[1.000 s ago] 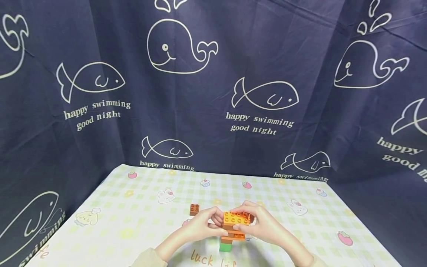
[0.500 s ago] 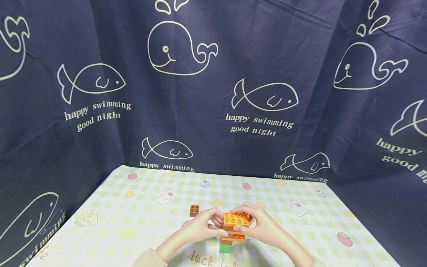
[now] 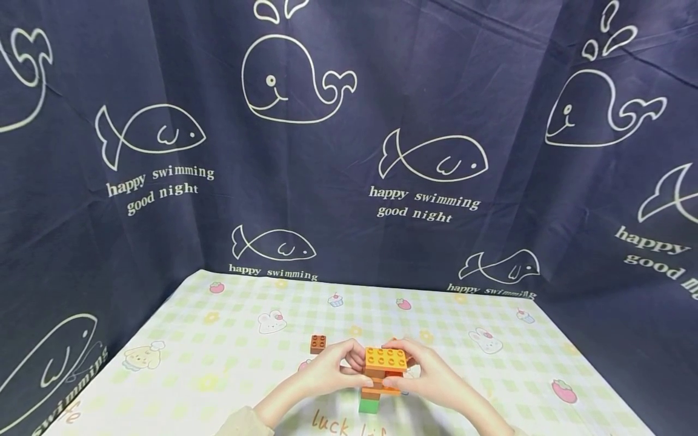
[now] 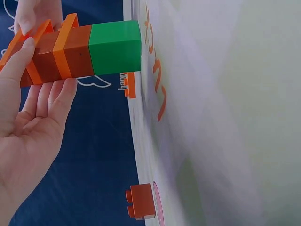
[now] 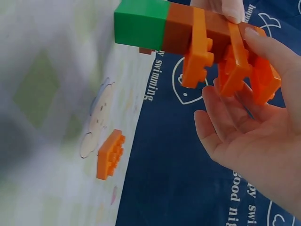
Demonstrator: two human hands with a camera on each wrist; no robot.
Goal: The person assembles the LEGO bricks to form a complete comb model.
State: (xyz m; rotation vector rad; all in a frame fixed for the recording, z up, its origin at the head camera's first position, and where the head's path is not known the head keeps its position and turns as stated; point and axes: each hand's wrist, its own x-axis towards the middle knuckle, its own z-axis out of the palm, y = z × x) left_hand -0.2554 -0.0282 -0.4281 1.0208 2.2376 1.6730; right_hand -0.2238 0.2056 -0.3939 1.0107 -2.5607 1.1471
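Note:
A tower of toy building bricks stands upright on the table before me. Its base is a green brick (image 3: 368, 406); above it brown bricks alternate with orange plates, and a studded orange plate (image 3: 385, 359) tops it. From the left side my left hand (image 3: 338, 366) grips the tower, thumb in front on a brown brick (image 4: 47, 55) and fingers behind. My right hand (image 3: 422, 369) holds the tower's right side, its thumb on the front below the top plate. In the right wrist view, the plates' free ends jut out over the right hand's curved fingers (image 5: 225, 110).
A loose brown brick (image 3: 317, 344) lies behind the left hand. Another orange plate (image 5: 109, 155) rests on the table beyond the right hand, mostly hidden in the head view. A checked tablecloth (image 3: 245, 363) covers the table, and dark blue printed fabric (image 3: 349, 151) hangs behind.
My right hand has slid down from the top orange plate, its thumb now lower on the tower. The left hand has kept its grip and place.

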